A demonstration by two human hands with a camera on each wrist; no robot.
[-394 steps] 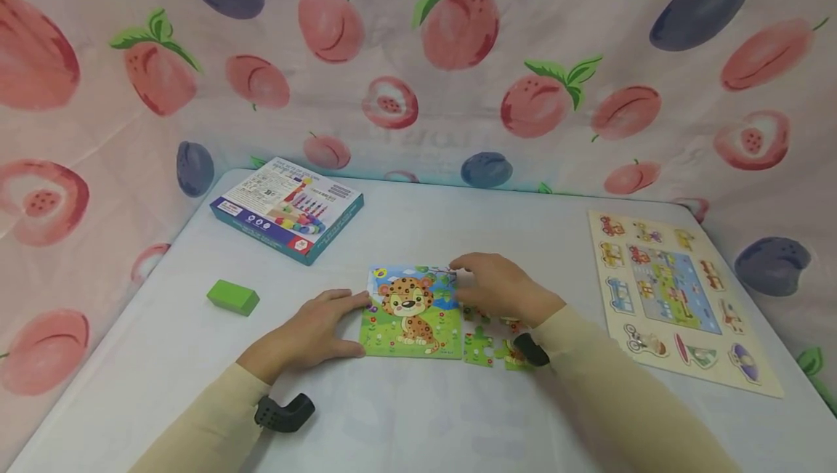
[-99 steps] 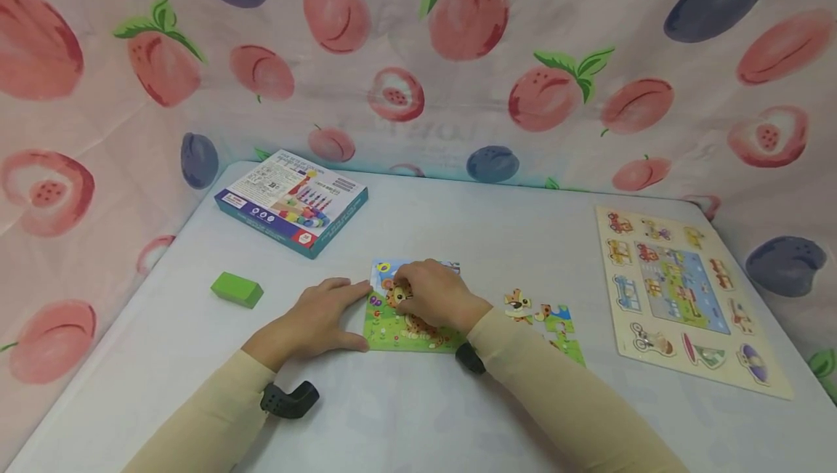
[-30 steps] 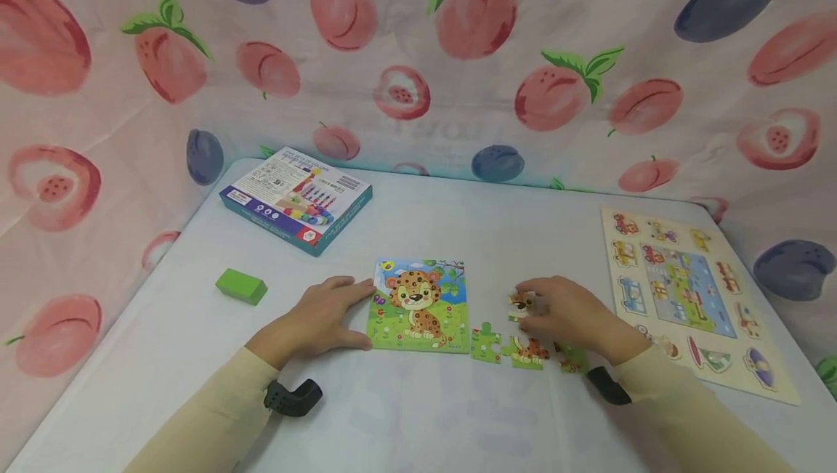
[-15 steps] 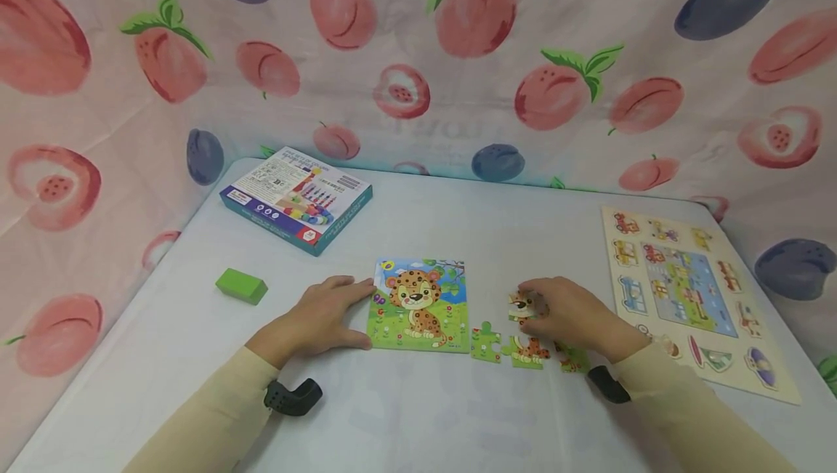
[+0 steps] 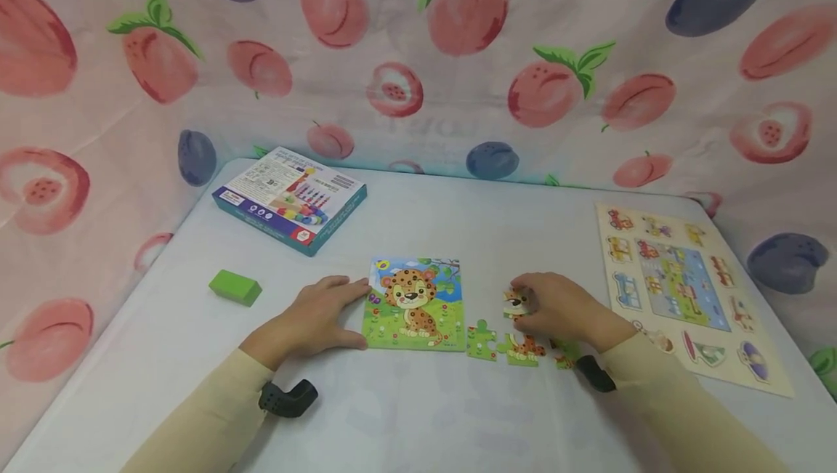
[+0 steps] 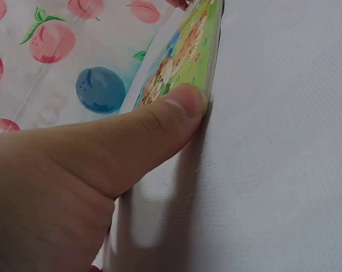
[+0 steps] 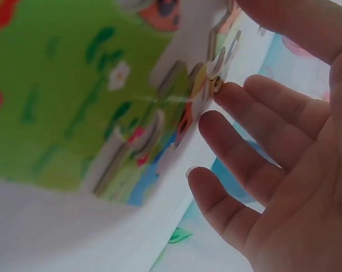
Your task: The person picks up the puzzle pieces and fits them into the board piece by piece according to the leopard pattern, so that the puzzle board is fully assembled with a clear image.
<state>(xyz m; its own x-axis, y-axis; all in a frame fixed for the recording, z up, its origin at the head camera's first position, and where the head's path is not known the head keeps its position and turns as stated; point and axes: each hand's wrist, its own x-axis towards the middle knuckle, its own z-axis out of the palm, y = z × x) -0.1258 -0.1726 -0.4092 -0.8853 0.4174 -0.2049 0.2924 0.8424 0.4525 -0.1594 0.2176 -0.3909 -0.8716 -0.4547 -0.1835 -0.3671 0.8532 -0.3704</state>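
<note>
A square leopard picture board (image 5: 392,328) lies flat in the middle of the table. My left hand (image 5: 317,315) touches its left edge with outstretched fingers and thumb; the left wrist view shows the thumb (image 6: 142,133) against the board's side. Right of the board, my right hand (image 5: 562,309) pinches a jigsaw puzzle piece (image 5: 514,301) with part of a leopard face, fingertips at its far edge and thumb at its near edge. Nearer me lie a green jigsaw piece (image 5: 480,342) and a leopard-body piece (image 5: 523,351). Another green piece (image 5: 565,353) is partly hidden by the right hand.
A green block (image 5: 234,288) lies at the left. Behind it is a flat boxed set (image 5: 290,200). At the right lies a wooden vehicle puzzle board (image 5: 745,378), close to the right forearm. A fruit-print cloth (image 5: 445,106) hangs behind the table.
Since about three seconds ago, my right hand has moved from the leopard board to the loose pieces at its right, which now lie differently. During the last second both hands stay nearly still.
</note>
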